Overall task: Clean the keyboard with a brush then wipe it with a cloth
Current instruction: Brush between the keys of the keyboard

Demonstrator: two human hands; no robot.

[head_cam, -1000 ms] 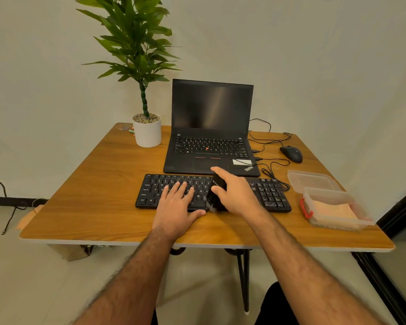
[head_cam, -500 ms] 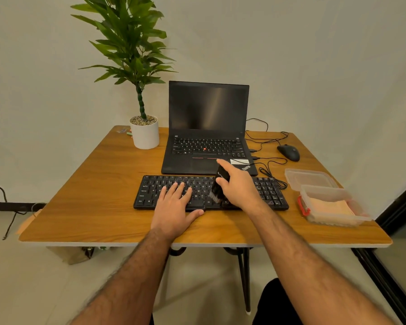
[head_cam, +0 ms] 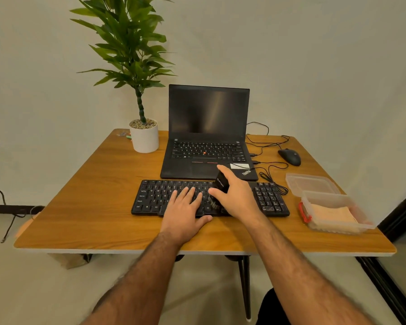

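right hand grips black brush on keyboard middle, left hand flat, fingers straight, pressing keyboard's left-centre keys

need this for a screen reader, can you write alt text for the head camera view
A person's right hand grips a black brush on a black keyboard while the left hand lies flat on its keys. Behind it on the wooden table stands an open laptop.

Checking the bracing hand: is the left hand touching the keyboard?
Touching. The head view shows the left hand lying flat with straight fingers on the black keyboard, palm over its front edge, no gap visible.
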